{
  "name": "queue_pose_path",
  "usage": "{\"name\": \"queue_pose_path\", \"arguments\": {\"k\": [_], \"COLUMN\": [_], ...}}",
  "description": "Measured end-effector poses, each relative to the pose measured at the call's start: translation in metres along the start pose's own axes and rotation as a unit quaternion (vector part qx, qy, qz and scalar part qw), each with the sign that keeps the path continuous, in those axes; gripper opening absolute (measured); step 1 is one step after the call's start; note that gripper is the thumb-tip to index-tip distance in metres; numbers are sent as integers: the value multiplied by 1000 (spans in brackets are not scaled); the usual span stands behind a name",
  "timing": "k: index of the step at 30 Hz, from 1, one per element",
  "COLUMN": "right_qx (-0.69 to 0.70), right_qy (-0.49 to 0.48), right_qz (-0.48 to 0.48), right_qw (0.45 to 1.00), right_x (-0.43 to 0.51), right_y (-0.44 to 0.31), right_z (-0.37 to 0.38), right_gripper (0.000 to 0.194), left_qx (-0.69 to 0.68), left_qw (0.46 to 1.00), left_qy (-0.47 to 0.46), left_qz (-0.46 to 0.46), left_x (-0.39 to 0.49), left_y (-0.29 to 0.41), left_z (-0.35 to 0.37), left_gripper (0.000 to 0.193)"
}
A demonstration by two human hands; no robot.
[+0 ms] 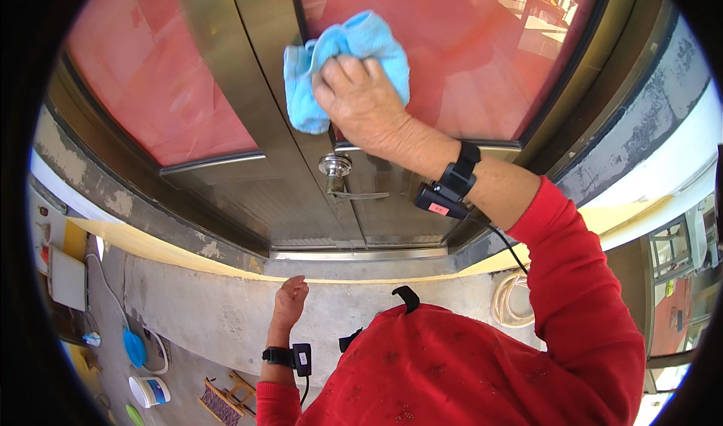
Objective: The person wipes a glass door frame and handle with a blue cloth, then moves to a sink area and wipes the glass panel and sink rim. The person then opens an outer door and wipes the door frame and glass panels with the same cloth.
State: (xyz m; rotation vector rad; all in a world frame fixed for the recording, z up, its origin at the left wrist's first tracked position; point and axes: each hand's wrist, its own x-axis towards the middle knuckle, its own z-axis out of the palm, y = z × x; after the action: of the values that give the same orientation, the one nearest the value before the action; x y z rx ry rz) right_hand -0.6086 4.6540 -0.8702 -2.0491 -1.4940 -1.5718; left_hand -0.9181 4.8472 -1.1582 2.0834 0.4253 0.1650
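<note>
My right hand (361,101) grips a folded light blue cloth (375,33). The cloth lies against the door's metal frame and the lower left part of its right glass pane (463,47), which looks red. Just below sits a metal lever door handle (335,169), apart from my hand. My left hand (291,297) hangs low over the concrete step, fingers curled, with nothing visible in it. Whether those fingers are fully closed is hard to make out. A second reddish glass pane (158,81) fills the left door leaf.
A metal threshold (356,254) runs along the door's foot. On the concrete step (192,301) lies a coiled hose (513,301) at right. Down at left are a white bucket (149,392), a blue basin (134,347), a pale hose (107,285) and a small folding stool (226,400).
</note>
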Motion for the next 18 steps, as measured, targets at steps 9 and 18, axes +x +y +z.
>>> {"name": "queue_pose_path", "arguments": {"k": [9, 18], "right_qx": [65, -44], "right_qy": [-199, -247], "right_qz": [11, 189], "right_qw": [978, 949], "right_x": [-140, -220], "right_y": [-4, 81], "right_z": [-16, -128], "right_gripper": [12, 19], "left_qx": [173, 273], "left_qw": [893, 844], "left_qy": [67, -36], "left_qz": [410, 460], "left_x": [87, 126], "left_y": [245, 226], "left_z": [8, 36], "left_gripper": [32, 36]}}
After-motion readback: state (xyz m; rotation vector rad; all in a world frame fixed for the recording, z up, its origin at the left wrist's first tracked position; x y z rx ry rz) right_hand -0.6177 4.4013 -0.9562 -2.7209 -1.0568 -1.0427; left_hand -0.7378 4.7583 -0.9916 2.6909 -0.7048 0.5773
